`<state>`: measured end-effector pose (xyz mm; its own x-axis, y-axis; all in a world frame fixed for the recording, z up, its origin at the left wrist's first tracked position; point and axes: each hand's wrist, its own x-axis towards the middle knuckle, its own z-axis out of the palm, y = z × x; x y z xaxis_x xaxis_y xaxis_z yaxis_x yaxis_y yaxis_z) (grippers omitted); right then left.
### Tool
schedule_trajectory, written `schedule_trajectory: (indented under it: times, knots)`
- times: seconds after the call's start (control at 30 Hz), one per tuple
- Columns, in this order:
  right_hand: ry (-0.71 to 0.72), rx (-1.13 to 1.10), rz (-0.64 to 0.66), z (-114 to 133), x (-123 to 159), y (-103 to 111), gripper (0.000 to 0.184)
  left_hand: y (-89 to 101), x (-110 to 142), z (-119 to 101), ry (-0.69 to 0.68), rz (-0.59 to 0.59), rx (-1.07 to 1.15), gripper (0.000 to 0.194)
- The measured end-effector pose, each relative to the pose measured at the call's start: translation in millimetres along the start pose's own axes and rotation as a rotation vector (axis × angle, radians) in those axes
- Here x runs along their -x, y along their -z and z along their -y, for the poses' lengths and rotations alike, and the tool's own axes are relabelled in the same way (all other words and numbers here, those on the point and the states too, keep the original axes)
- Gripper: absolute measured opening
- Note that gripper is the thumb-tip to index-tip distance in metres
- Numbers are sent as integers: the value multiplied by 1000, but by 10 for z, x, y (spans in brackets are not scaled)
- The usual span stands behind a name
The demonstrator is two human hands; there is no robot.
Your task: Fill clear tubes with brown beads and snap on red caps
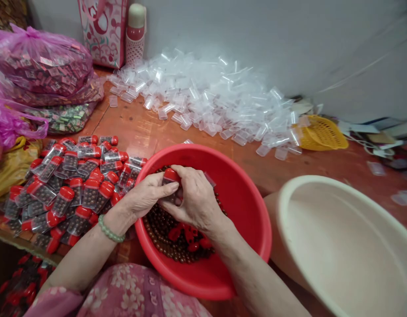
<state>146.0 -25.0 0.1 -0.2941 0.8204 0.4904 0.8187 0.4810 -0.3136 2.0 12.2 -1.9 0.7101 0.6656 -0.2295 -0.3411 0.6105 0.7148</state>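
Over the red basin [253, 211], both hands are closed around one small clear plastic bottle with a red cap [171, 175]. My left hand [149, 193], with a green bead bracelet [111, 230] at the wrist, grips it from the left, thumb across the front. My right hand [197, 198] wraps its right side, fingers up at the cap. Dark contents show through the bottle wall; its lower part is hidden by fingers. Below in the basin lie strings of brown beads [167, 246] and several loose red caps [190, 235].
Left of the basin is a heap of filled red-capped bottles [81, 185]. Clear empty containers [203, 97] are piled along the wall. A yellow basket [322, 134] and a cream tub [299, 187] stand right. Purple bags [41, 66], a pink bag [104, 35] and a flask [135, 35] stand behind.
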Motion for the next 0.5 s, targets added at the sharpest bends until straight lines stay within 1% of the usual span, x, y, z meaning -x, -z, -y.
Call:
schedule_trajectory:
  times: [0.07,0.17,0.23,0.33,0.43,0.5]
  knots:
    - [5,-8,-13,4,-12,12,59,4,-6,-12,18,7,32,41]
    - [-9,-33,-20,13,-19,30,57,6,-17,-45,94,56,97,61]
    - [-8,-41,-27,22,-17,27,55,5,-26,-63,131,70,118,68]
    - [6,-38,-35,25,-13,19,53,12,-47,-57,159,51,139,70]
    - [14,-23,-61,-9,-11,30,56,33,-66,-23,194,20,144,72]
    - [-53,-1,-153,-56,-7,41,62,44,-71,-5,178,-35,131,71]
